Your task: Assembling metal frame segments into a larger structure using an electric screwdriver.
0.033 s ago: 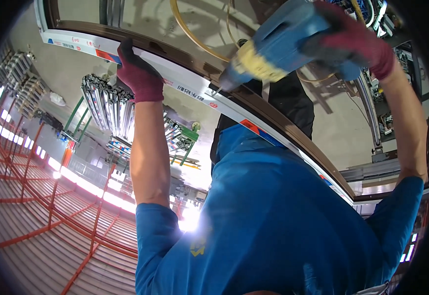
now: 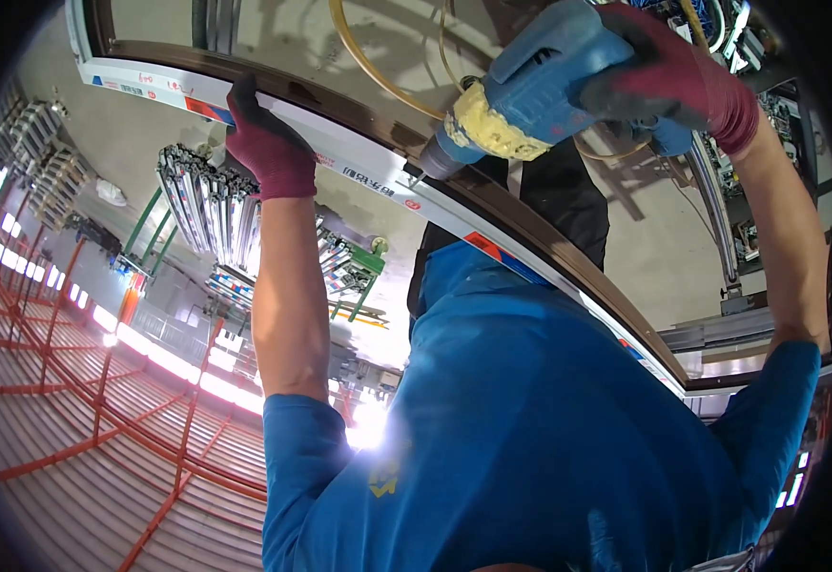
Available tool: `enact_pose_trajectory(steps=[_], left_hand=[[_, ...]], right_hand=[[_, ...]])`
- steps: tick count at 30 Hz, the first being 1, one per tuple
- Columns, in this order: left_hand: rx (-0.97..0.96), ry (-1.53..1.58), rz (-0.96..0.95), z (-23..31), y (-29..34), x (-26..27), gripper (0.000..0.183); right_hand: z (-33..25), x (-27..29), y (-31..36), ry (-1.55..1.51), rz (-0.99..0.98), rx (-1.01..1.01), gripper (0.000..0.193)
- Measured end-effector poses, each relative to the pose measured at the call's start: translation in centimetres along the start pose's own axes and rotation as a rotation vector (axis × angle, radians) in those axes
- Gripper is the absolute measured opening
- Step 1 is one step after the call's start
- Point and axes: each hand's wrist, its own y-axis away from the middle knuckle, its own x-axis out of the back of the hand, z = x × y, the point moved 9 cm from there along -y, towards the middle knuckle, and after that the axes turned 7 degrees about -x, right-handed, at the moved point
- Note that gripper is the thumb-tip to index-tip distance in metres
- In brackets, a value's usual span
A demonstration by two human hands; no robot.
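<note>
A long brown metal frame [image 2: 568, 250] with white printed film along its near face runs slantwise in front of my body. My left hand [image 2: 268, 143], in a maroon and dark-grey glove, is closed over the frame's near edge, left of the middle. My right hand [image 2: 668, 81], gloved alike, grips a blue power drill [image 2: 554, 81] with a ragged yellow wrap round its front. The drill points down-left, and its thin bit [image 2: 418, 179] meets the white-filmed side of the frame, right of my left hand. The fingertips under the frame are hidden.
A yellowish hose [image 2: 363, 62] loops behind the frame. Bundled metal profiles [image 2: 211, 205] lie on a green rack [image 2: 368, 267] at left. Cluttered machinery [image 2: 749, 219] stands at right. Past the frame lies a grey floor [image 2: 645, 224].
The drill and my right hand have shifted very slightly, and the drill, blurred before, now looks sharp. My left hand and the frame look unmoved.
</note>
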Motion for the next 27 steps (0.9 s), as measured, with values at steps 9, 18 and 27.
enact_pose_trajectory(steps=[9,18,27], left_hand=[[-0.039,-0.035,0.018,-0.2,-0.4,0.5,0.032],[0.028,0.114,0.012,-0.8,-0.6,0.3,0.028],[-0.093,-0.075,-0.071,-0.2,-0.8,0.9,0.034]], right_hand=[[-0.8,-0.1,-0.5,-0.038,-0.051,0.030,0.059],[-0.7,-0.1,-0.6,0.002,0.012,0.005,0.071],[1.3,0.9,-1.0,-0.063,0.063,-0.123,0.081]])
